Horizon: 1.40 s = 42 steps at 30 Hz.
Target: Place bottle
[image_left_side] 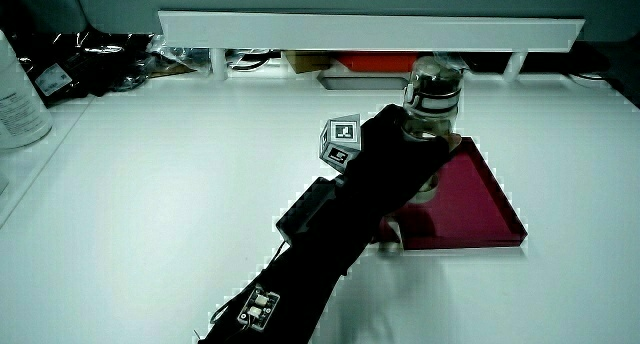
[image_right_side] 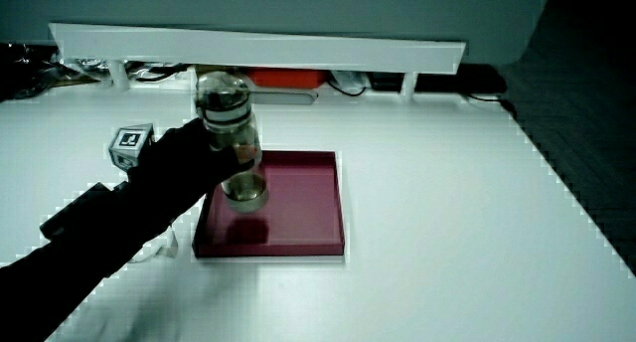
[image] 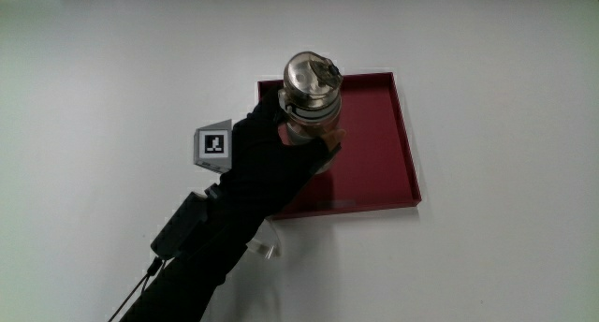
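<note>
A clear bottle (image: 310,97) with a metal cap stands upright over the dark red tray (image: 384,144). The hand (image: 271,153) is shut around its body, with the patterned cube (image: 213,145) on its back. In both side views the bottle (image_left_side: 432,114) (image_right_side: 235,143) stays upright in the hand (image_left_side: 395,164) (image_right_side: 184,168). Its base appears just above the tray floor (image_right_side: 298,208); contact cannot be told. The forearm (image: 201,256) reaches in from the person's edge of the table.
The white table (image: 487,256) surrounds the tray. A low white partition (image_left_side: 370,29) runs along the table's edge farthest from the person, with cables and boxes under it. A large white container (image_left_side: 18,94) stands at the table's corner in a side view.
</note>
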Available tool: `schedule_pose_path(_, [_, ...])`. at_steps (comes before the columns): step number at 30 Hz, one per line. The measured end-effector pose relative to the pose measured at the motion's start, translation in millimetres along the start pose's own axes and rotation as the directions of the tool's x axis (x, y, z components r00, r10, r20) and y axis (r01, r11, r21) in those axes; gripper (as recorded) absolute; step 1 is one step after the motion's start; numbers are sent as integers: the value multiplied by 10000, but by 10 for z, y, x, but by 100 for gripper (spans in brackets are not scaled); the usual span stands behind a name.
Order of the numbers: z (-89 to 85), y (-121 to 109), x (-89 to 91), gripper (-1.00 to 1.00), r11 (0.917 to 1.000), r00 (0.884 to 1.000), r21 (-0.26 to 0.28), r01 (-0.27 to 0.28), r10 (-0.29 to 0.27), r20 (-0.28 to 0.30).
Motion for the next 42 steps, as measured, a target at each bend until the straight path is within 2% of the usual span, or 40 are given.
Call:
schedule_pose_path(2, [-48, -16, -41, 0, 9996, 9995, -201, -184, 189, 250])
schedule_pose_path(5, [-135, -16, -129, 0, 9994, 9997, -296, -200, 203, 118])
schedule_pose_path(6, [-168, -17, -144, 0, 9983, 9991, -495, -300, 314, 281])
schedule_pose_path(7, [-191, -23, -156, 0, 9975, 9991, -571, -416, 421, 65])
schedule_pose_path(9, [-239, -36, -192, 0, 9959, 9986, -732, -527, 532, 44])
schedule_pose_path(10, [-270, -29, -229, 0, 9964, 9996, -813, -253, 261, 88])
schedule_pose_path(12, [-298, -45, -233, 0, 9922, 9973, -1009, -726, 736, 63])
schedule_pose_path(14, [-325, -42, -269, 0, 9926, 9980, -1108, -505, 543, 317])
schedule_pose_path(15, [-326, -49, -278, 0, 9908, 9971, -1162, -698, 728, 215])
schedule_pose_path(17, [-336, -36, -272, 0, 9918, 9986, -1205, -434, 468, 258])
schedule_pose_path(18, [-332, -42, -253, 0, 9896, 9979, -1307, -598, 624, 161])
schedule_pose_path(19, [-335, -46, -272, 0, 9909, 9985, -1288, -381, 427, 330])
schedule_pose_path(20, [-334, -54, -275, 0, 9918, 9993, -1229, -339, 355, 113])
schedule_pose_path(21, [-335, -71, -247, 0, 9897, 9980, -1316, -566, 597, 196])
schedule_pose_path(22, [-346, -64, -281, 0, 9926, 9995, -1186, -270, 288, 135])
schedule_pose_path(24, [-334, -78, -255, 0, 9906, 9985, -1261, -537, 544, 21])
schedule_pose_path(26, [-344, -69, -267, 0, 9914, 9994, -1275, -307, 328, 138])
schedule_pose_path(27, [-335, -77, -250, 0, 9903, 9986, -1299, -492, 511, 114])
schedule_pose_path(28, [-336, -71, -267, 0, 9917, 9993, -1253, -279, 307, 202])
schedule_pose_path(33, [-325, -76, -272, 0, 9924, 9994, -1187, -333, 336, 2])
schedule_pose_path(34, [-326, -81, -258, -6, 9900, 9981, -1285, -582, 604, 134])
schedule_pose_path(35, [-331, -76, -264, -12, 9910, 9986, -1257, -452, 485, 234])
schedule_pose_path(37, [-332, -77, -268, -25, 9883, 9978, -1387, -640, 661, 107])
schedule_pose_path(38, [-333, -84, -261, -31, 9885, 9984, -1408, -558, 549, -103])
schedule_pose_path(40, [-329, -108, -280, -44, 9880, 9984, -1486, -428, 477, 295])
schedule_pose_path(41, [-304, -128, -272, -50, 9875, 9978, -1467, -573, 615, 240])
schedule_pose_path(42, [-284, -132, -273, -56, 9887, 9988, -1478, -244, 304, 383])
